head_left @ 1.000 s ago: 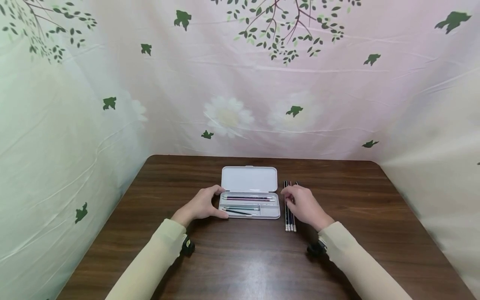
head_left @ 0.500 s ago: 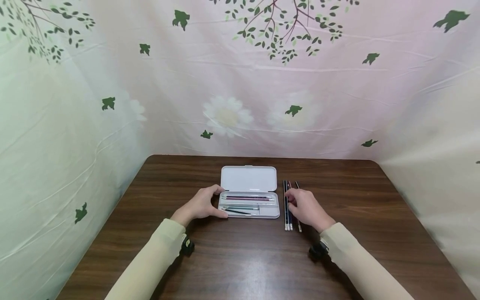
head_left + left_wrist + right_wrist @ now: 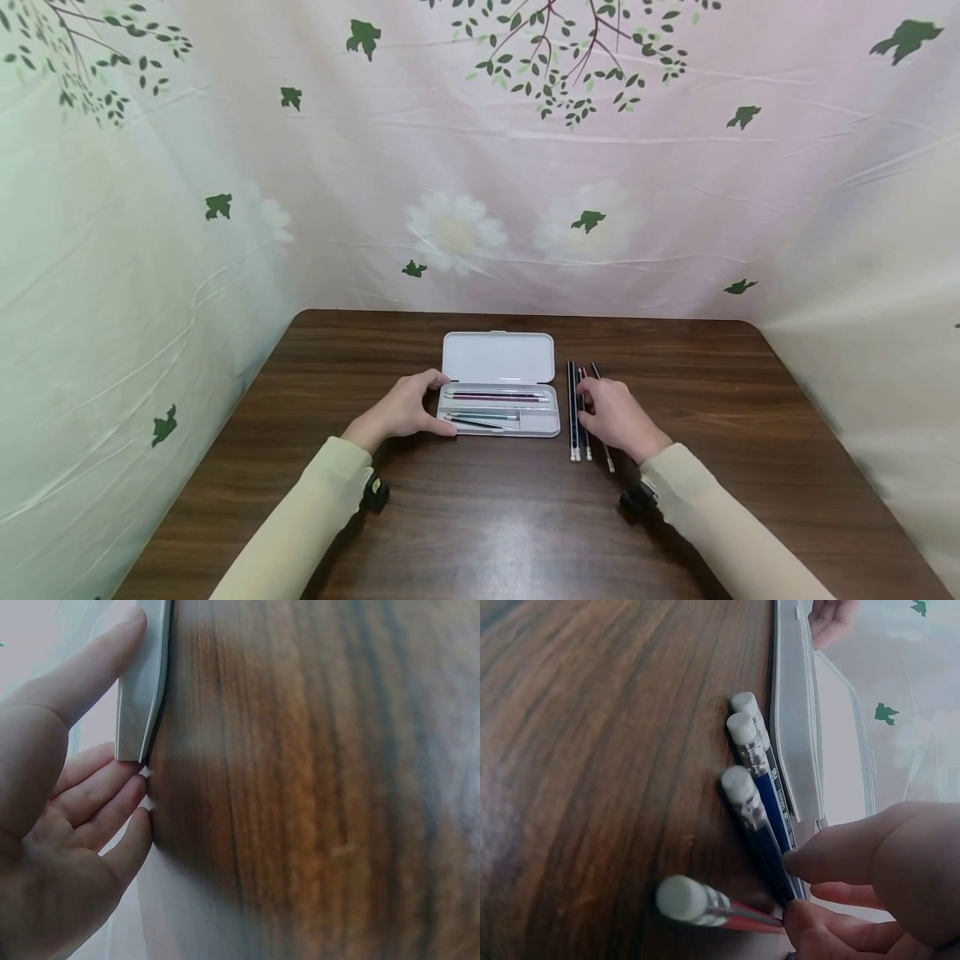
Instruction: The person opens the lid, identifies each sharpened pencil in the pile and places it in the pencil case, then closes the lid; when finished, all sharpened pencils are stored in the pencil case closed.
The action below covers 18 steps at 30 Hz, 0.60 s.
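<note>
A white pencil case (image 3: 536, 419) lies with its lid up on the table. My left hand (image 3: 403, 408) holds its left end, thumb at the front edge and fingers at the back. To the case's right, my right hand (image 3: 617, 417) pinches a dark blue pencil (image 3: 759, 825) between thumb and fingertips, its white eraser end low over the wood. Two dark pencils (image 3: 573, 417) lie side by side between that hand and the case. Nearest the right wrist camera lies a red pencil (image 3: 735, 915), slanted away from the others. The right hand hides the pencils' middles in the head view.
Purplish pencils (image 3: 495, 397) lie in the case's back compartment, and thin greenish and dark sticks (image 3: 480, 417) in the front one. The brown wooden table (image 3: 480, 517) ends at a printed cloth (image 3: 480, 167) behind and at both sides.
The row of pencils has spread. The rightmost one has shifted right and slanted, and the pinched one has come slightly right with my right hand. My left hand stays at the case.
</note>
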{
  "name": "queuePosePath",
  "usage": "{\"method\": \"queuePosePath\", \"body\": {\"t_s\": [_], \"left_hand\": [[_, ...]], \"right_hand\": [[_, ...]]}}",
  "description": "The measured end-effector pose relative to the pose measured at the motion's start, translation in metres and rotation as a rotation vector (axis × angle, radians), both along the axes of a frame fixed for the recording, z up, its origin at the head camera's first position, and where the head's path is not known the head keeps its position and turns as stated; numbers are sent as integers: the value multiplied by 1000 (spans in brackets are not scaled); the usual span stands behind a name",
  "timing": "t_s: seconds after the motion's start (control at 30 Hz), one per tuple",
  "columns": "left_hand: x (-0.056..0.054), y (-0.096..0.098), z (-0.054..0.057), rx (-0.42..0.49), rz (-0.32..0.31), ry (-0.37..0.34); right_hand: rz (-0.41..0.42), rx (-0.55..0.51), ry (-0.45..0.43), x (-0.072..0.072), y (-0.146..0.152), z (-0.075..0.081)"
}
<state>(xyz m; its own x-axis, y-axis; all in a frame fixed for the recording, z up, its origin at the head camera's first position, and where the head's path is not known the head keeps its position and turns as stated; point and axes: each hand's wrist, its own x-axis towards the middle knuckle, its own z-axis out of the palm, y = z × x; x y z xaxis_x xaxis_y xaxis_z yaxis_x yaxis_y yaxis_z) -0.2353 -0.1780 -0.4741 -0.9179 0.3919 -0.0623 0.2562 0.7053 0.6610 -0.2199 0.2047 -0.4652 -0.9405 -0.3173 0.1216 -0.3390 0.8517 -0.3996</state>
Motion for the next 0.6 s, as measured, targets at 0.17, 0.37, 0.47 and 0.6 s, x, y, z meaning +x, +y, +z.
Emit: {"method": "queuePosePath", "body": {"t_s": [0.17,0.37,0.47,0.6], "left_hand": [[0,0,0,-3,-2,3],[1,0,1,8,-8,6],[1,0,1,13,-8,6],[1,0,2,13,-7,5]], "right_hand": [[-12,28,-30,-1,-1,1],[-34,73,-85,0,-5,8],[-38,93,-105,-1,-7,11],[-45,97,-128,-2,-10,14]]}}
